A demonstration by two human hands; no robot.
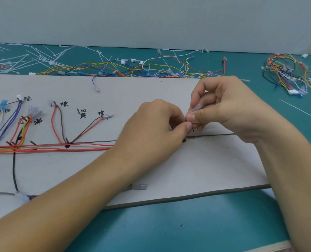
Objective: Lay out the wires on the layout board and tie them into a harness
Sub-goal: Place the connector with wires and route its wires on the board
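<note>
A pale grey layout board (169,171) with drawn black lines and handwritten labels lies on the teal table. Red, yellow, blue, brown and black wires (60,145) run along its lines on the left half, ending in small connectors. My left hand (151,130) and my right hand (229,110) meet above the board's middle right. The right thumb and fingers pinch a clear terminal sleeve (196,108). The left fingertips pinch at the same spot just below it, where the wire is hidden. A thin dark wire (211,135) runs right from under the hands.
A tangle of loose coloured wires (142,69) and white cable ties (42,57) lies behind the board. A bundled harness (289,73) sits at the far right. One loose cable tie (299,109) lies right of the board. A clear connector (141,186) rests near the board's front edge.
</note>
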